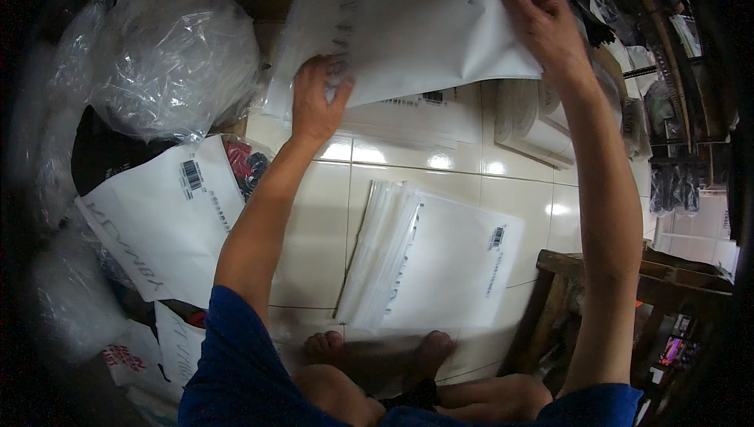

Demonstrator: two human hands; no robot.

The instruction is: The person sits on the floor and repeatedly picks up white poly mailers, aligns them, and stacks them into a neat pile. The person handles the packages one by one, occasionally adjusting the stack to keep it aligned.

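Observation:
A large white plastic bag with dark print stretches between my hands at the far side. My right hand pinches its far right corner between thumb and fingers, lifting that side. On the bag's near left edge lies my left hand, fingers spread and resting on it. Beneath is a stack of similar white bags, partly hidden by the raised one. Nearer to me, a neat pile of white bags with a barcode label lies on the tiles in front of my feet.
Tiled floor lies under the piles. At the left stand a big clear plastic bundle and another printed white bag. Rolled white plastic sits to the right of the far stack. A wooden stool stands at the near right.

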